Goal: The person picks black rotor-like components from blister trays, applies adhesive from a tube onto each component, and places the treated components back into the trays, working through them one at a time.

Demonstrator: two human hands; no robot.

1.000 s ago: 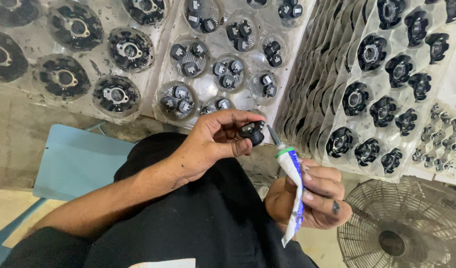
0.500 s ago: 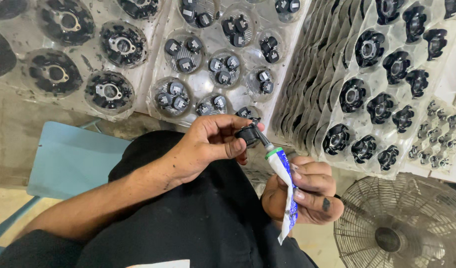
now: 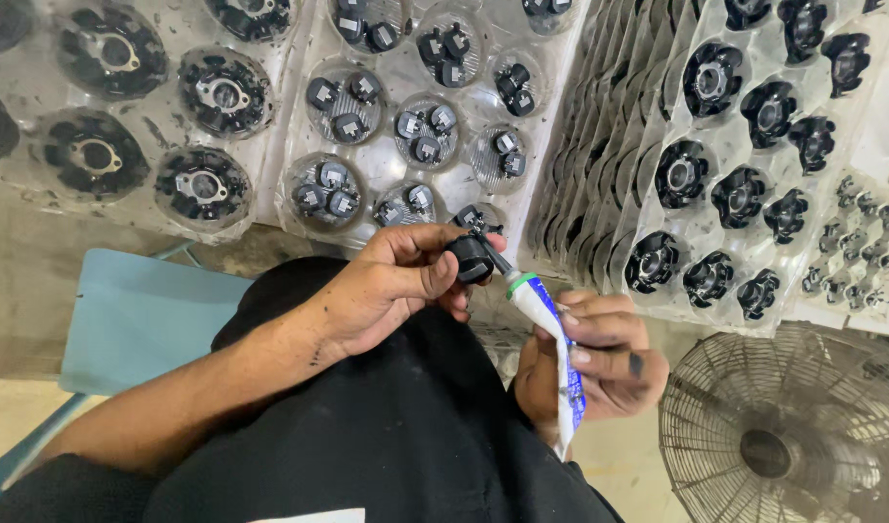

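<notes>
- Two hands were at work over the person's dark-clothed lap: the left hand (image 3: 396, 286) had its thumb and fingers closed around a small black plastic part (image 3: 472, 259), held just above the knee and close to the trays.
- The right hand (image 3: 599, 363) was curled shut around a soft white-and-blue squeeze tube (image 3: 553, 339), its green-collared nozzle tilted up and touching the black part.
- That part looked light, rigid and smooth-sided, so a pinch across its outer rim seemed the surest hold; any paste smeared on it would likely make it slippery.
- The tube appeared thin-walled and partly flattened, so it would probably buckle under a hard squeeze; gripping it at mid-body, as the hand did, seemed to give the steadiest aim at the nozzle.
- Beyond the hands lay clear blister trays (image 3: 367, 116) of similar black parts, some with larger round pieces, and a stack of further trays (image 3: 599, 165) stood on edge to the right.
- A wire fan guard (image 3: 783, 436) sat at the lower right, and a pale blue seat (image 3: 135, 320) showed at the left.
</notes>
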